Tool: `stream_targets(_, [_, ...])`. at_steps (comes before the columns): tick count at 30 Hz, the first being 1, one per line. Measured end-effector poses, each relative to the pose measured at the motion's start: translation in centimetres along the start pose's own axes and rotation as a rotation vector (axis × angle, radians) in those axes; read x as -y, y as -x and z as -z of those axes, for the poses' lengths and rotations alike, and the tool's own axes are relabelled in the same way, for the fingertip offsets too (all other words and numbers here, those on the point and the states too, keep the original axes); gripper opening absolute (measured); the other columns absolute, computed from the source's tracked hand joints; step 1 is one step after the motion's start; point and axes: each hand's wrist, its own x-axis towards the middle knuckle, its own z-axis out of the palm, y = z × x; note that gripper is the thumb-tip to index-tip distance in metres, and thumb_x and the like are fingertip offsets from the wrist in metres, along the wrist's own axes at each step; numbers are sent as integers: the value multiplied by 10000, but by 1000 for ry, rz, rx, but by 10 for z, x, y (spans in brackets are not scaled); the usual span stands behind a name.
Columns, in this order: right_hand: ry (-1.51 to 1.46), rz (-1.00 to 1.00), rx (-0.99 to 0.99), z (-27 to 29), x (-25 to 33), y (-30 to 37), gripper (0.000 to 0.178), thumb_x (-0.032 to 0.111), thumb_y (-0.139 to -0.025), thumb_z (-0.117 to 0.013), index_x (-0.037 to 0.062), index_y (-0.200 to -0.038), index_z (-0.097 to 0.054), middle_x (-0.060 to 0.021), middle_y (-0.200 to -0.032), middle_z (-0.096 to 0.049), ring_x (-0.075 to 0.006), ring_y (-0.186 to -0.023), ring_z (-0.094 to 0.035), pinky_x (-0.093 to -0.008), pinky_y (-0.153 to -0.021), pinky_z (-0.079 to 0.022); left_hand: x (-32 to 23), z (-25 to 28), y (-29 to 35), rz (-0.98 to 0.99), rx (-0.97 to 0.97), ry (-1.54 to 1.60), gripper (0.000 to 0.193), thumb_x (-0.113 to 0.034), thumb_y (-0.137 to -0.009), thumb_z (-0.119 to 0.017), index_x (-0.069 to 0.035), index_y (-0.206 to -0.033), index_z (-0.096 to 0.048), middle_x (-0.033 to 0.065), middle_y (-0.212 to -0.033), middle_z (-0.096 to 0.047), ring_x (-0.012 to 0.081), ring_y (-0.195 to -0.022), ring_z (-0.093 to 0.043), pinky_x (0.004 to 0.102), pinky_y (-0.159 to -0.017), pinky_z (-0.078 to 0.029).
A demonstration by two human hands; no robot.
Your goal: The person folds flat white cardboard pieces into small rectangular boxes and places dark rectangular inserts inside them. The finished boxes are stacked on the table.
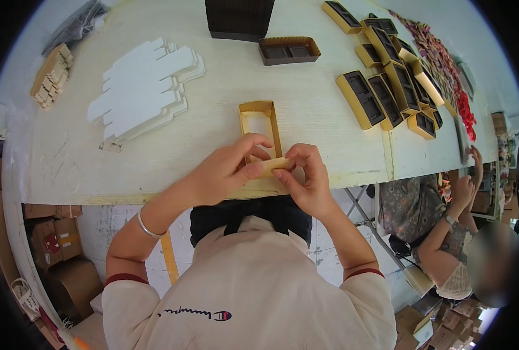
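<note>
A long gold cardboard box with a pale inside lies open-topped near the table's front edge, its far end standing up. Both hands are at its near end. My left hand grips the near flap from the left, thumb and fingers closed round it. My right hand pinches the same end from the right between thumb and fingers. Beyond the box sits a dark brown plastic tray insert with two hollows, beside a taller stack of dark inserts.
White flat box blanks are stacked on the left. Gold boxes with dark inserts heap at the right, near red ribbons. Small cream pieces stand far left. Another person works at the table's right end.
</note>
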Motion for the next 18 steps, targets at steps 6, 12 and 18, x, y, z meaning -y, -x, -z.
stream_targets(6, [644,430,26,-3,1,-2,269,18,-771,-703,13,-1012,-582,-147,-1040,-563,-240,-744,-564,-329,-656,-486,15,-20,-2,-310,-280,-367,193,-57,-939,-497,-58,-1125,-447,160,-1249,-492,366,-864,-590,403,-716,-489])
stream_targets(12, [914,590,116,5,3,-5,268,40,-700,-643,18,-965,-609,-108,-994,-550,-221,-759,-543,-326,-632,-455,16,-31,3,-320,-367,-506,204,60,-860,-549,-36,-1037,-513,148,-1215,-498,237,-730,-570,308,-636,-475])
stream_targets(18, [866,463,310,8,9,-17,204,18,-696,-610,38,-899,-603,-63,-825,-491,-226,-699,-551,-344,-577,-422,18,-38,9,-384,-355,-584,118,-27,-847,-608,-13,-947,-547,131,-934,-558,319,-749,-592,369,-634,-486])
